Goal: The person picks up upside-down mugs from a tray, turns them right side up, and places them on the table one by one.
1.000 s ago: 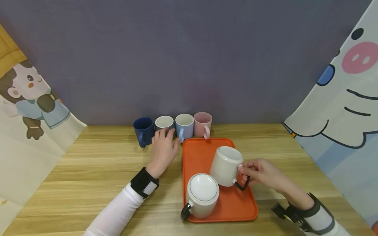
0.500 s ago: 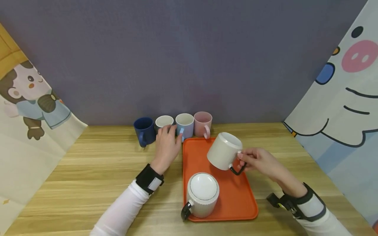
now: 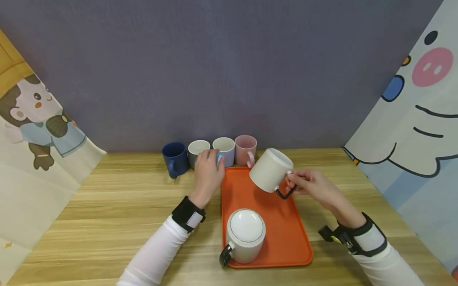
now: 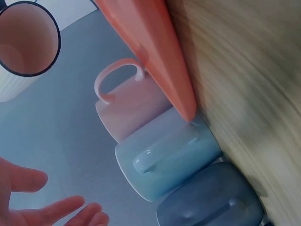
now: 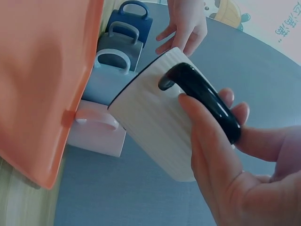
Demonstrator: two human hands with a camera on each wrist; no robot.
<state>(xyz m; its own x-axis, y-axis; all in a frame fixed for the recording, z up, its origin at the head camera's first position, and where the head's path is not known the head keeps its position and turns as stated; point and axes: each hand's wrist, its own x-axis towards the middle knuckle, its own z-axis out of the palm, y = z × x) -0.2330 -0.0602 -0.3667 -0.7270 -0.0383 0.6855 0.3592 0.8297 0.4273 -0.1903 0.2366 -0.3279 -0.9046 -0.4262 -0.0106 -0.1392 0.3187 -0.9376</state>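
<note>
My right hand (image 3: 315, 186) grips the black handle (image 5: 202, 99) of a ribbed white mug (image 3: 270, 171), held above the far part of an orange tray (image 3: 264, 222). This mug is tilted and bottom up, its dark-rimmed mouth (image 4: 28, 40) showing in the left wrist view. Another white mug (image 3: 247, 234) with a black handle stands upside down on the tray's near left. My left hand (image 3: 208, 174) hovers in front of a grey mug (image 3: 195, 153) and a light blue mug (image 3: 229, 155). Its fingers (image 4: 61, 209) are loosely extended and hold nothing.
A navy mug (image 3: 175, 159) ends the upright row at the left, and a pink mug (image 3: 245, 149) ends it at the right, by the tray's far edge. A grey backdrop (image 3: 222, 71) rises behind them. Wooden tabletop (image 3: 107, 222) surrounds the tray.
My right hand has raised the white mug off the tray's middle and carried it away from me, tilting it further. My left hand has shifted slightly right, toward the light blue mug.
</note>
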